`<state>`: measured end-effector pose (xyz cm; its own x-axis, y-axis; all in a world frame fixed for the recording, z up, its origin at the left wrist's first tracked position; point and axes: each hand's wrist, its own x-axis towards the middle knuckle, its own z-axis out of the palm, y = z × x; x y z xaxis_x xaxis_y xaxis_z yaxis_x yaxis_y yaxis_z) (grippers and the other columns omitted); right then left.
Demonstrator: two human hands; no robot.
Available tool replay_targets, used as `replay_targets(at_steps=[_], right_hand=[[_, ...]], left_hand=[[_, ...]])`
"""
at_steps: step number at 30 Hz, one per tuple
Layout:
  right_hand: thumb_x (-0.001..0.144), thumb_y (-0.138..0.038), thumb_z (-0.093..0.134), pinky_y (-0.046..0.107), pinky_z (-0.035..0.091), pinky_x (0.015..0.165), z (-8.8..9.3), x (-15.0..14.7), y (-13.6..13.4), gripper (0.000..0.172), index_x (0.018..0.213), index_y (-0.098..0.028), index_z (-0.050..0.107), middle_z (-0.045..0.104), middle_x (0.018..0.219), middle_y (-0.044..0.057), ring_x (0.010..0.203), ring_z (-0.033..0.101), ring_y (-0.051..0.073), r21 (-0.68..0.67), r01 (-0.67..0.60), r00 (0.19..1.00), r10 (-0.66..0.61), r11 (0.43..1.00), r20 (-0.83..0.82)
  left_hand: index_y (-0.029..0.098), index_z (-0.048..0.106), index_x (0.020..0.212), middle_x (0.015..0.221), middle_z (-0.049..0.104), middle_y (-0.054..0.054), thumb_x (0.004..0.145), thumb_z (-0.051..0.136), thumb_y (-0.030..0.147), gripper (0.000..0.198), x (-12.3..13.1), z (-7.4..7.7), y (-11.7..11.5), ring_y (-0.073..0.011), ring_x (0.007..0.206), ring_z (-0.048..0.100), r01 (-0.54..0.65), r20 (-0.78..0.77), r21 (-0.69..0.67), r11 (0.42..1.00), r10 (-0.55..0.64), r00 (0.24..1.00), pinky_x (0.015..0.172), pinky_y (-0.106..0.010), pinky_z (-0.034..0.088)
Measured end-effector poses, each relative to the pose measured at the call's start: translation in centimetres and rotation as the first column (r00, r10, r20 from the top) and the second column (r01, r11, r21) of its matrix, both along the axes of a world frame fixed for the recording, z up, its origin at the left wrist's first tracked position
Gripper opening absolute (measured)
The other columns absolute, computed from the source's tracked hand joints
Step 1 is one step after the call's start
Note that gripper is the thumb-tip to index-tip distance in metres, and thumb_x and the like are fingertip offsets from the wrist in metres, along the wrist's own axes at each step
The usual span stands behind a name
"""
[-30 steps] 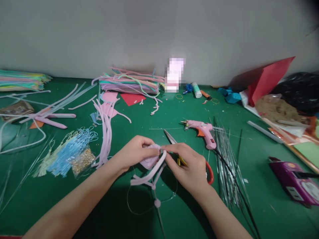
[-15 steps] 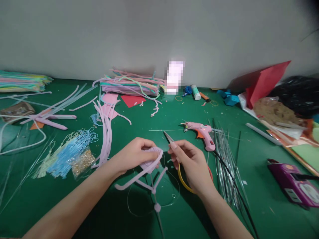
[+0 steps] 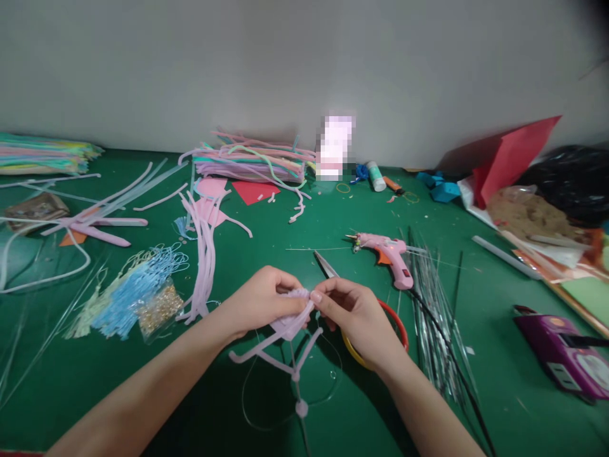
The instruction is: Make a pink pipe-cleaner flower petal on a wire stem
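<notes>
My left hand [image 3: 273,301] is closed around a lilac pipe-cleaner shape [image 3: 287,327], its fingers partly hiding the coiled, fuzzy body. At that shape's right edge, the thumb and fingertips of my right hand [image 3: 352,317] pinch the lilac pipe cleaner. One loose pipe-cleaner end sticks out to the lower left. Below hangs a thin stem [image 3: 304,431] with a forked lilac piece [image 3: 295,374] and a small lilac ball [image 3: 301,408]. A loop of clear thread [image 3: 243,387] curves around it. Scissors [image 3: 325,263] with red and yellow handles lie on the table, partly behind my right hand.
A pink glue gun [image 3: 380,244] lies beyond my right hand, near silver wire stems [image 3: 432,317]. Leftward are lilac pipe cleaners [image 3: 204,266], blue tassels [image 3: 126,298] and a bag of gold beads [image 3: 159,310]. A purple device [image 3: 559,349] sits far right.
My right hand has moved left and down from above the scissors and now pinches the lilac pipe cleaner's edge. My left hand keeps its hold, with the shape slightly lower.
</notes>
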<state>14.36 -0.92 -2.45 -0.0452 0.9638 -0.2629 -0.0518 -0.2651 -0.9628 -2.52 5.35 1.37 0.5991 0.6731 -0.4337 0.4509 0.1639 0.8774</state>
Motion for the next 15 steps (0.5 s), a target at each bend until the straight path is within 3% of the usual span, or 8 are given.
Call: replay_targets(at_steps=[5, 9, 12, 15], right_hand=[[0.077, -0.039, 0.07, 0.02, 0.043, 0.051, 0.1, 0.2, 0.1, 0.024, 0.082, -0.017, 0.063, 0.057, 0.07, -0.001, 0.06, 0.049, 0.01, -0.024, -0.053, 0.998, 0.053, 0.998, 0.027], [0.078, -0.042, 0.067, 0.022, 0.044, 0.052, 0.5, 0.4, 0.2, 0.026, 0.083, -0.017, 0.061, 0.058, 0.071, -0.001, 0.063, 0.052, 0.011, -0.047, -0.093, 0.994, 0.095, 0.995, 0.046], [0.077, -0.044, 0.068, 0.022, 0.043, 0.05, 0.6, 0.5, 0.2, 0.028, 0.082, -0.017, 0.06, 0.056, 0.068, -0.002, 0.061, 0.05, 0.011, -0.069, -0.104, 0.991, 0.109, 0.992, 0.076], [0.075, -0.047, 0.069, 0.022, 0.043, 0.05, 0.6, 0.6, 0.2, 0.031, 0.08, -0.017, 0.06, 0.056, 0.067, -0.002, 0.059, 0.05, 0.011, -0.09, -0.103, 0.99, 0.11, 0.991, 0.088]], left_hand=[[0.013, 0.064, 0.066, 0.055, 0.045, 0.005, 0.073, 0.064, 0.036, 0.025, 0.0, -0.8, 0.2, -0.0089, 0.053, 0.038, -0.005, -0.026, 0.081, 0.997, 0.007, 1.0, 0.048, -0.022, 0.024], [0.013, 0.065, 0.07, 0.062, 0.054, 0.002, 0.075, 0.062, 0.04, 0.028, -0.1, -1.0, 0.1, -0.0111, 0.056, 0.046, 0.022, -0.043, 0.059, 0.998, -0.019, 0.999, 0.05, -0.022, 0.03], [0.015, 0.063, 0.09, 0.069, 0.062, -0.001, 0.074, 0.063, 0.038, 0.028, 0.0, -1.1, -0.2, -0.0146, 0.06, 0.055, -0.03, -0.052, 0.0, 1.0, 0.03, 0.998, 0.051, -0.022, 0.035], [0.021, 0.053, 0.108, 0.072, 0.066, 0.0, 0.071, 0.066, 0.034, 0.041, 0.1, -1.2, -0.5, -0.0164, 0.058, 0.06, -0.092, -0.085, -0.016, 0.996, 0.09, 0.992, 0.048, -0.022, 0.036]])
